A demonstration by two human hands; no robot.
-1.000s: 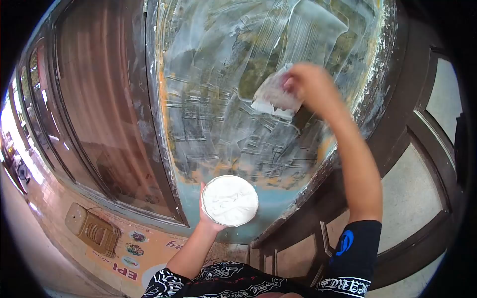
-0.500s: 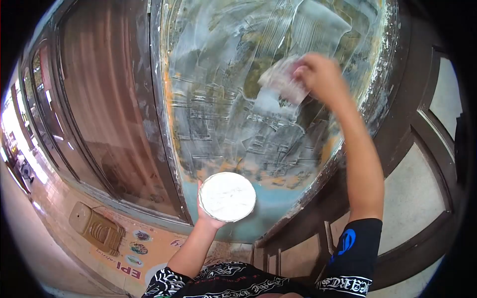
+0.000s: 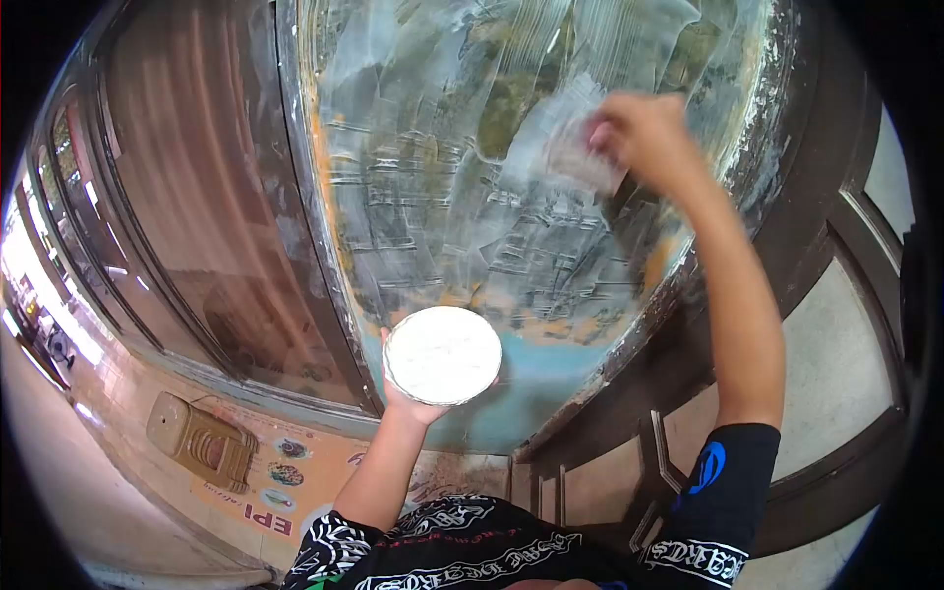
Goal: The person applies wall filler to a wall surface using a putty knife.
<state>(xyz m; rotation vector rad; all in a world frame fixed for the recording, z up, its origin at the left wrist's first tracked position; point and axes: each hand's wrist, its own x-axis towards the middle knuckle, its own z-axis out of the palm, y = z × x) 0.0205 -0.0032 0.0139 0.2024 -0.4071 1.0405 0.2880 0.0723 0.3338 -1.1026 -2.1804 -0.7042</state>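
My left hand (image 3: 413,405) supports a round container of white putty (image 3: 444,356) from below and the side, its white top facing up at me. Higher up, my right hand (image 3: 644,136) is closed on a flat putty scraper (image 3: 582,159), smeared by motion. The blade lies at or very near the wall panel (image 3: 413,211); contact cannot be made out for certain. White streaks and thin, uneven smears cover much of that grey-green panel. A fresher pale patch (image 3: 536,147) shows beside the scraper.
A brown-framed window with a curtain (image 3: 202,167) stands left of the panel. Dark wooden framework with pale panels (image 3: 831,364) is on the right. Down on the floor, a brown plastic stool (image 3: 202,442) lies by a printed banner (image 3: 270,482).
My right hand has shifted slightly right with the scraper, and the pale patch beside it looks larger. The putty container appears a little higher. The whole view has tilted slightly.
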